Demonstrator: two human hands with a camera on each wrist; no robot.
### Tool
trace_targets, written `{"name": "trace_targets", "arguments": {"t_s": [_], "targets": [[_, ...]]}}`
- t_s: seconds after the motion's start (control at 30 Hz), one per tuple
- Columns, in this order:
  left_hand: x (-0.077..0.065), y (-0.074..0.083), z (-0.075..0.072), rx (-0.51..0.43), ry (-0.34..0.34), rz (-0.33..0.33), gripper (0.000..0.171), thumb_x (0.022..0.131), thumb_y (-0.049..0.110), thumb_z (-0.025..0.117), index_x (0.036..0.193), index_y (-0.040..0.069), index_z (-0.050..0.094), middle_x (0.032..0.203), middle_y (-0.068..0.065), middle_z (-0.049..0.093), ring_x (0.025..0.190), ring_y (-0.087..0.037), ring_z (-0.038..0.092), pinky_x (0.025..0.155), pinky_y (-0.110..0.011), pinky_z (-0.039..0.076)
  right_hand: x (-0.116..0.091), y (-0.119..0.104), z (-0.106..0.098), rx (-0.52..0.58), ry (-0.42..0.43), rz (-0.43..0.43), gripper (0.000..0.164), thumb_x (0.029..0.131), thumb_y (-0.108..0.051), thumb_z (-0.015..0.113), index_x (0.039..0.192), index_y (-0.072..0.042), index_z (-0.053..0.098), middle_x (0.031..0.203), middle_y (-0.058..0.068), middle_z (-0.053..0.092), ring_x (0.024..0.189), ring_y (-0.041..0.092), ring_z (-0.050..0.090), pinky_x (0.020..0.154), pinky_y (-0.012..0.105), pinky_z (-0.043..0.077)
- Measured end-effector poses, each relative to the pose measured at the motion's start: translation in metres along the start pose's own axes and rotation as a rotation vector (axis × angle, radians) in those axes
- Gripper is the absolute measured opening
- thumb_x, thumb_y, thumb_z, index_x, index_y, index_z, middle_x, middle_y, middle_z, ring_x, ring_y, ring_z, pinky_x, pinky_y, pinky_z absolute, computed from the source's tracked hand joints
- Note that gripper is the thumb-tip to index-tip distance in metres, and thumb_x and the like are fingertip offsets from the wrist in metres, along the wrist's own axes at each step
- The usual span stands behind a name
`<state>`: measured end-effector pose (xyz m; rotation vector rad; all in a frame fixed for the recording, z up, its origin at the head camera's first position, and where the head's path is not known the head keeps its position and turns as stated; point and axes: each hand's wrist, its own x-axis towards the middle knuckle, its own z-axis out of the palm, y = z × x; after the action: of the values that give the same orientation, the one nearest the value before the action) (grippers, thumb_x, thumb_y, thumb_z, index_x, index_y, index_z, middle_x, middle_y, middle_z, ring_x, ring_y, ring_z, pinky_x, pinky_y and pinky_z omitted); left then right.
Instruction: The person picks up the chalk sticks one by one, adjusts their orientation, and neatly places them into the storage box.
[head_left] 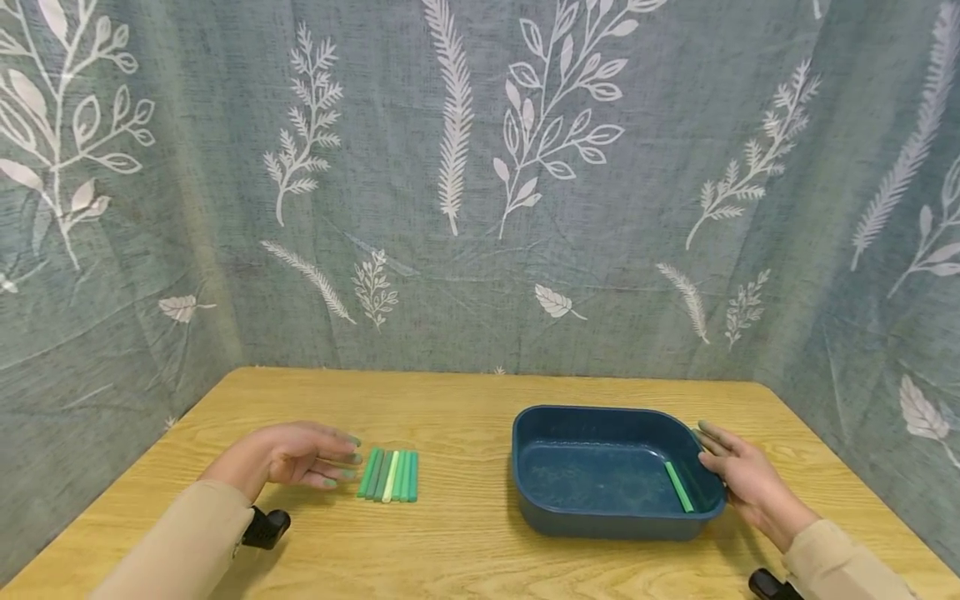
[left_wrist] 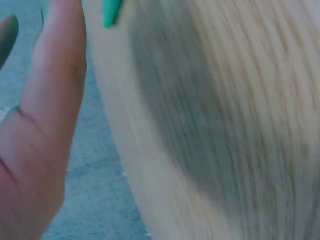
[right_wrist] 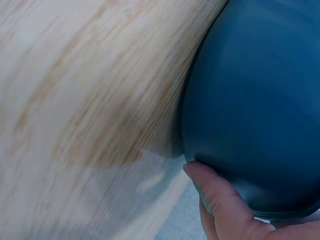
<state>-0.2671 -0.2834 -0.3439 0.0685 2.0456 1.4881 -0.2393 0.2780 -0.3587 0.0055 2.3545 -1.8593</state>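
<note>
Several slim chalk-like sticks [head_left: 388,476], in shades of green with one pale yellow-green, lie side by side in a row on the table. My left hand [head_left: 311,454] is just left of that row, fingers loosely extended and nothing held. In the left wrist view one green stick's end [left_wrist: 111,12] shows beyond the fingers. A dark blue basin [head_left: 600,523] stands to the right, a single green stick [head_left: 678,487] lying inside near its right wall. My right hand [head_left: 742,475] touches the basin's right end; in the right wrist view its thumb [right_wrist: 215,192] rests against the outer wall.
Under everything is a wood-grain table [head_left: 465,433]. Blue-grey cloth with white leaf prints [head_left: 405,292] hangs behind it and along both sides. A black wrist device [head_left: 264,528] sits under the left sleeve, another [head_left: 771,585] by the right sleeve.
</note>
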Motion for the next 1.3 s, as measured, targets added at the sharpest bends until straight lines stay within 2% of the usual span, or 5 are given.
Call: {"name": "trace_targets", "arguments": {"t_s": [0.2,0.43,0.63,0.9,1.3], "targets": [[0.009,-0.004,-0.002,0.003,0.038,-0.039,0.062,0.102,0.013,0.051,0.146,-0.017,0.02,0.128,-0.022,0.058,0.109,-0.027,0.063,0.084,-0.033,0.056,0.0,0.001,-0.002,0.013,-0.004,0.003,0.06,0.105,0.0,0.03,0.153,0.002,-0.006,0.156,0.03,-0.002,0.14,0.048,0.011,0.083,0.023,0.052],[0.016,-0.014,-0.009,-0.025,0.055,-0.089,0.055,0.102,0.012,0.051,0.143,-0.017,0.03,0.136,-0.031,0.048,0.112,-0.031,0.061,0.091,-0.038,0.053,0.0,0.002,-0.001,0.017,-0.015,-0.005,0.062,0.104,0.0,0.033,0.153,0.002,-0.005,0.156,0.03,-0.002,0.14,0.049,0.01,0.084,0.023,0.052],[0.021,-0.012,-0.002,0.014,0.027,-0.106,0.052,0.102,0.014,0.051,0.142,-0.015,0.034,0.126,-0.023,0.058,0.105,-0.025,0.064,0.088,-0.034,0.054,-0.001,0.003,-0.002,0.011,-0.011,0.002,0.062,0.105,-0.001,0.033,0.153,0.001,-0.005,0.156,0.03,-0.002,0.14,0.048,0.011,0.084,0.023,0.052],[0.026,-0.003,0.013,0.043,0.088,-0.159,0.025,0.102,0.021,0.054,0.112,0.001,0.065,0.088,-0.004,0.065,0.076,-0.012,0.065,0.071,-0.025,0.056,-0.001,0.001,-0.002,0.024,-0.012,0.009,0.06,0.105,0.0,0.031,0.153,0.001,-0.005,0.156,0.029,-0.005,0.14,0.049,0.01,0.084,0.022,0.052],[0.029,0.004,0.025,0.199,0.111,-0.221,0.024,0.101,0.022,0.056,0.082,0.011,0.064,0.07,0.001,0.057,0.058,-0.006,0.05,0.061,-0.019,0.05,0.0,0.001,-0.001,0.001,-0.006,-0.006,0.059,0.105,0.0,0.03,0.153,0.003,-0.004,0.155,0.031,-0.003,0.14,0.048,0.011,0.083,0.021,0.052]]}}
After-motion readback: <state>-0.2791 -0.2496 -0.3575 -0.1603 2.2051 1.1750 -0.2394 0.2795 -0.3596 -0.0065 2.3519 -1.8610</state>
